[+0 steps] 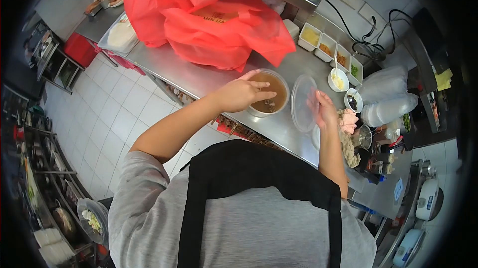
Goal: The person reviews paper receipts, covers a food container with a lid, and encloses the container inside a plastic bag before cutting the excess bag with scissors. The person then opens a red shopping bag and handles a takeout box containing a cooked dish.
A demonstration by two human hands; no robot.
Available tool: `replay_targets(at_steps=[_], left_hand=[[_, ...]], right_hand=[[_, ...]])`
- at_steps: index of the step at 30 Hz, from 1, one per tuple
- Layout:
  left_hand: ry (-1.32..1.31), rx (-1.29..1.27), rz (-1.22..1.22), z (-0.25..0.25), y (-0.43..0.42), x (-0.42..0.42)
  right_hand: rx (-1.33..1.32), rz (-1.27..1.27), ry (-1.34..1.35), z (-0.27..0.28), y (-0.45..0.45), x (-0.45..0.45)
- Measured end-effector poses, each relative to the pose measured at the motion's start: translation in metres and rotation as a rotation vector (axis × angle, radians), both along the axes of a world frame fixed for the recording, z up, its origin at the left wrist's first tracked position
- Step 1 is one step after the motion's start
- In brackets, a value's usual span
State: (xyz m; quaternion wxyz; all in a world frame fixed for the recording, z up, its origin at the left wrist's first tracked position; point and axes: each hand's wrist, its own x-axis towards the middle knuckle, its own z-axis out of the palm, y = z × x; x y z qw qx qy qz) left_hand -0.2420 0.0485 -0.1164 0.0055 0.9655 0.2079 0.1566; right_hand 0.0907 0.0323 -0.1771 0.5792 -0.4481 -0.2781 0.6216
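Observation:
A round plastic tub (252,112) of brown broth with dark pieces in it stands near the front edge of the steel counter. Over its left side reaches my left hand (241,93), fingers apart above the broth; whether they touch the rim I cannot tell. My right hand (326,110) grips a clear round lid (302,103) by its right edge. The lid is tilted up, just right of the tub and apart from it.
A large red bag (209,29) covers the counter's back left. Small white trays (324,46) of toppings line the wall, with a white bowl (338,79) and a dark-filled bowl (353,101) in front. Bottles (381,163) and cloths (348,121) crowd the right.

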Motion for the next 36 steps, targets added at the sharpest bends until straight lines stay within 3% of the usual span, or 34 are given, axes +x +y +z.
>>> replay_targets(at_steps=[3,6,10,13,16,17,22,25,30,36], left_hand=[[-0.040,0.106,0.012,-0.012,-0.003,-0.006],[0.151,0.111,0.121,0.007,-0.011,-0.005],[-0.141,0.338,0.113,-0.004,-0.008,-0.006],[0.134,-0.129,0.251,-0.008,-0.002,-0.006],[-0.248,0.216,0.276,-0.015,-0.001,-0.022],[-0.267,0.238,0.332,-0.009,-0.003,-0.027],[-0.492,0.241,0.492,0.020,-0.015,-0.036],[-0.545,0.135,0.407,0.027,-0.018,-0.025],[-0.225,-0.065,0.440,-0.012,-0.011,0.007],[-0.158,-0.221,0.500,-0.043,-0.003,0.022]], right_hand=[[0.027,0.040,0.028,-0.002,0.011,-0.011],[0.011,0.043,0.021,0.002,0.016,-0.026],[0.005,0.061,0.022,0.003,0.023,-0.032],[0.037,0.078,0.021,0.000,0.024,-0.033],[0.104,0.075,-0.030,-0.014,0.019,-0.031],[0.131,0.072,-0.070,-0.018,0.015,-0.037],[0.172,0.037,-0.297,-0.013,0.016,-0.074],[0.226,0.019,-0.398,-0.009,0.041,-0.093],[0.197,-0.030,-0.586,-0.018,0.073,-0.105],[0.216,-0.101,-0.929,-0.016,0.072,-0.107]])
